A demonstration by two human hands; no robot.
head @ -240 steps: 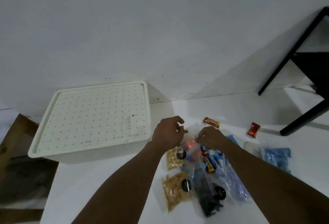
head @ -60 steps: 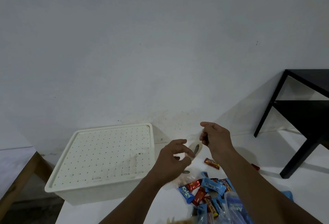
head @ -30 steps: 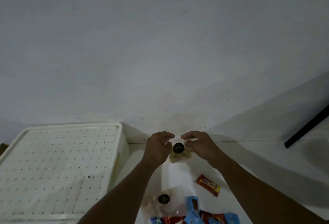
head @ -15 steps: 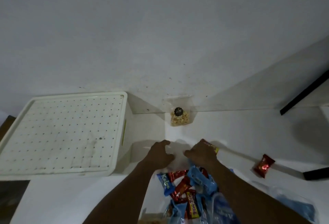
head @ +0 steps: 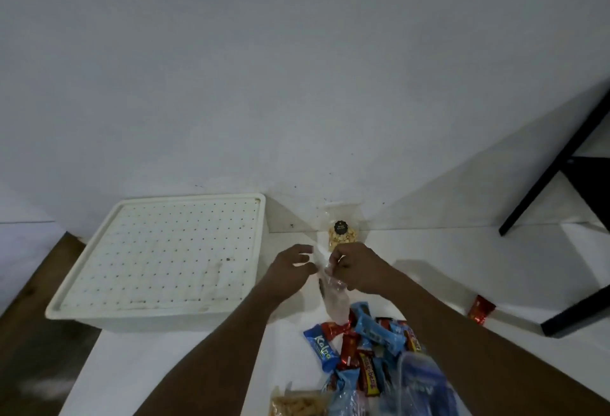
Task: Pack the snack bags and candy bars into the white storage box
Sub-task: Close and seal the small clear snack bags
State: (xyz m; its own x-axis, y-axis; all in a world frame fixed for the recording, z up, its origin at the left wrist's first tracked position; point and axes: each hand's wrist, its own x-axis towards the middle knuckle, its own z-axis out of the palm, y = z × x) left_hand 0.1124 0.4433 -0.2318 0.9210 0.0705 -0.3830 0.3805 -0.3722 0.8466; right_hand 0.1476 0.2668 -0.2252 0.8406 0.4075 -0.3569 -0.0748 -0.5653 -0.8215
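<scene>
The white storage box [head: 99, 313] stands at the left with its perforated lid [head: 171, 253] closed. My left hand [head: 290, 272] and my right hand [head: 358, 270] both pinch the top of a clear snack bag [head: 333, 296] that hangs between them just above the table. A second clear bag of nuts with a black sticker [head: 341, 234] leans against the wall behind my hands. A heap of blue and red candy bars [head: 359, 346] lies below my hands. Another nut bag [head: 297, 407] shows at the bottom edge.
A lone red candy [head: 480, 308] lies at the right near a black table leg [head: 581, 310]. Blue plastic packaging [head: 425, 386] sits at the lower right. The white table's left edge [head: 82, 369] drops to a wooden floor.
Both hands were reaching down at the candy heap half a second ago; now they have lifted a clear bag between them. The nut bag stays against the wall.
</scene>
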